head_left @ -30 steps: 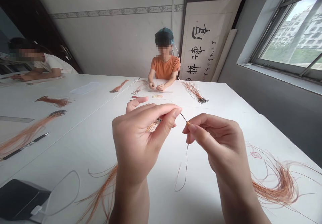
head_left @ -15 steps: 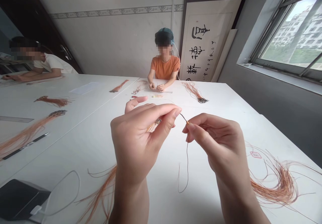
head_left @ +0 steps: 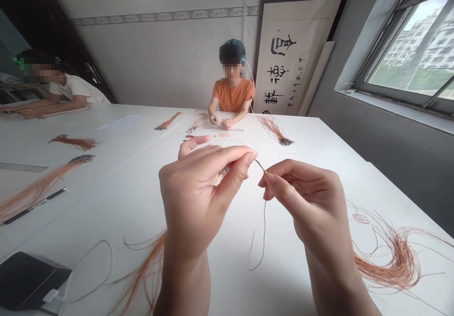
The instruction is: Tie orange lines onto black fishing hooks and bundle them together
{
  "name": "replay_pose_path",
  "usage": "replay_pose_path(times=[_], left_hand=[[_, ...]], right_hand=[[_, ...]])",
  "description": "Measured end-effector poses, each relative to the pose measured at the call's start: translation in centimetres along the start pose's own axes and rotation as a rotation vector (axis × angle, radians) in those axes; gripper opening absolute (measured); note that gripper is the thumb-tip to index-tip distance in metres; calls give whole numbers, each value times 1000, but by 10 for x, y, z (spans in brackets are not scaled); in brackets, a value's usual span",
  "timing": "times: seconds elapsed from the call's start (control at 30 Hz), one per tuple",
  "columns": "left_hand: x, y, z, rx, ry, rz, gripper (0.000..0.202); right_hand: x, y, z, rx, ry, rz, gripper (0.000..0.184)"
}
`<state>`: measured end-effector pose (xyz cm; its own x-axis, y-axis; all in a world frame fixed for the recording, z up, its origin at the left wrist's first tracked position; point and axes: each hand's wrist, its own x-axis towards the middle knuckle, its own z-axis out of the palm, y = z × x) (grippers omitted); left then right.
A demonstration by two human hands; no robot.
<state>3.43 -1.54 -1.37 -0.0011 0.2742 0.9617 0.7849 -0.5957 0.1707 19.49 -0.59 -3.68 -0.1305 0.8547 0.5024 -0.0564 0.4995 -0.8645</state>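
Note:
My left hand is raised over the white table, fingers curled round a bundle of thin copper-coloured wires whose dark tips show inside the palm. Its thumb and fingertips pinch the end of one single thin wire. My right hand pinches the same wire a little to the right, thumb against forefinger. The loose end of that wire hangs down and curls above the table.
A loose heap of copper wires lies at the right. More bundles and a pen lie at the left, a black box at the near left corner. One person in orange sits opposite, another at the far left.
Both hands hold almost still. The hanging end of the single wire swings slightly. The person at the far left has shifted a little.

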Motion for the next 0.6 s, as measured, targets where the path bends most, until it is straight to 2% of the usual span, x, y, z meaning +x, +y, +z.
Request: replay_pose_path(times=[0.6], left_hand=[[0,-1,-1,-5,-2,-5,15]], right_hand=[[0,-1,0,0,2,6,24]])
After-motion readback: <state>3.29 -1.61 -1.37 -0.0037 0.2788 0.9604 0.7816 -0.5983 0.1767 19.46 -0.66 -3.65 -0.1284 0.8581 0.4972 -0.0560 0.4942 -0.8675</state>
